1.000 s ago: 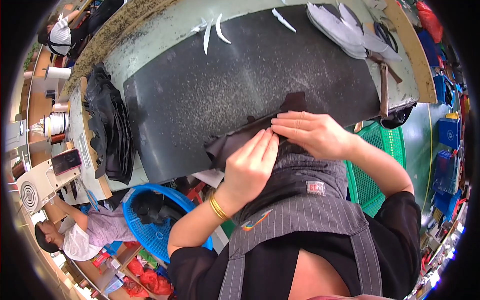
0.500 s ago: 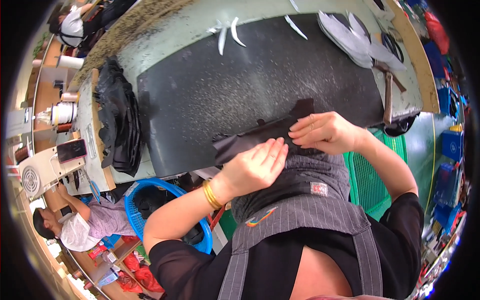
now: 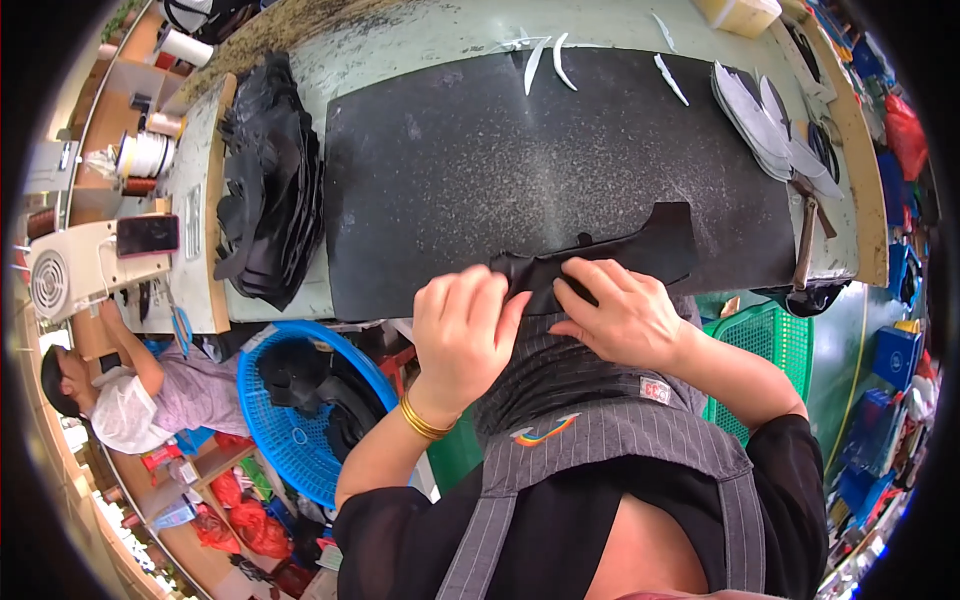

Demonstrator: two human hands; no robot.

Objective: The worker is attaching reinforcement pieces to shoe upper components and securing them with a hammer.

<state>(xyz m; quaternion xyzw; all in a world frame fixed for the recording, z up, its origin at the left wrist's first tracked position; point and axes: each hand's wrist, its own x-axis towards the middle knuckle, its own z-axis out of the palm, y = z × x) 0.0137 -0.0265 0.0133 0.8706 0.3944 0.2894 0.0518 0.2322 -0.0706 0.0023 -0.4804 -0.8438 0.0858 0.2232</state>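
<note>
A dark, thin piece of what looks like leather (image 3: 652,243) lies along the near edge of a black mat (image 3: 450,140), its wider end flat toward the right. My left hand (image 3: 458,330) has its fingers curled over the left end, thumb against the near edge. With bent fingers on top and thumb at the near side, my right hand (image 3: 622,315) grips the middle of the same piece. The edge between the hands looks folded or bunched; my fingers hide part of it.
Stacked black pieces (image 3: 268,190) lie left of the mat. Grey-white cut pieces (image 3: 748,125) and a hammer (image 3: 806,240) are at the right. A blue basket (image 3: 330,485) and a green basket (image 3: 765,350) stand below the table. Another person (image 3: 130,400) sits at far left.
My fingers, nearly straight before, are now curled onto the leather piece. The hands have moved slightly apart, and the whole view has shifted.
</note>
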